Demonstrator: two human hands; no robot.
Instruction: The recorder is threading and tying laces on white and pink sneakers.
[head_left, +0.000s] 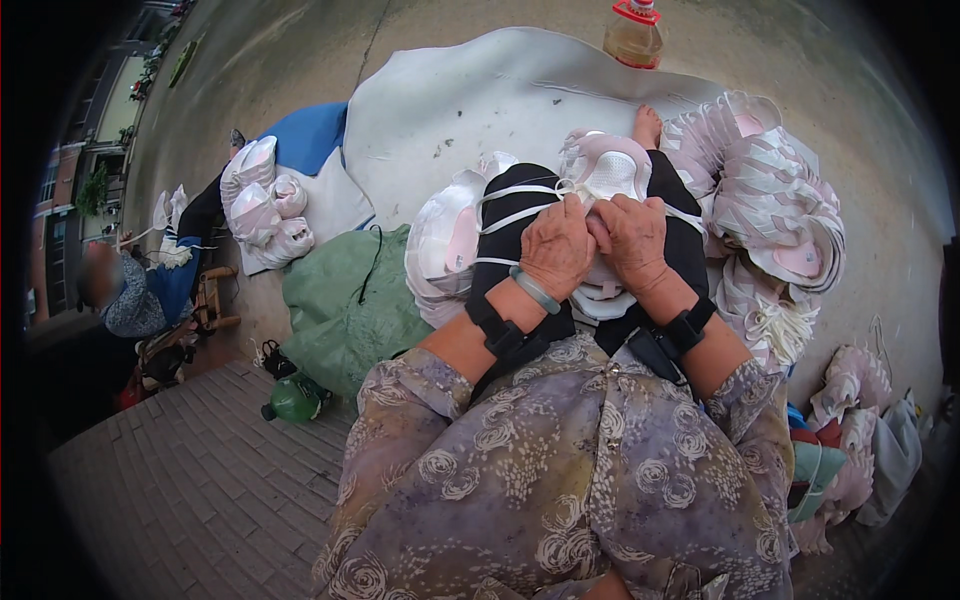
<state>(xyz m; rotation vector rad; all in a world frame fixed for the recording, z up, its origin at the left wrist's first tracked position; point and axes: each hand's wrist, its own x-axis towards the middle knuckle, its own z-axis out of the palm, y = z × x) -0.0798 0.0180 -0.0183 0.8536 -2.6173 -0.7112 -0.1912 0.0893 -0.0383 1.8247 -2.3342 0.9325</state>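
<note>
From where I stand, a white-and-pink shoe (608, 172) sits in the seated person's lap, between the two dark trouser legs, and it makes a handy mark for everything else. At its near end, the left hand (557, 245) has its fingertips pinched on a white lace (515, 214) that stretches leftward across the thigh. The right hand (632, 238) comes right up beside it, fingers curled in at the shoe; whether they grip the edge or more lace, I can't tell. A pale bracelet (537, 290) rings the left wrist.

Just left of the shoe is a stack of similar shoes (450, 245), and to its right rise bigger piles (780, 195). Beyond it spreads a large white sheet (440, 115), with a bare foot (648, 127) at its near side and a red-topped bottle (634, 40) past its far edge. Left of the shoe and nearer lies a crumpled green sheet (345, 300), a round green bottle (297, 397) beside it. Far to the shoe's left, another person (145, 300) sits near another heap of shoes (265, 205).
</note>
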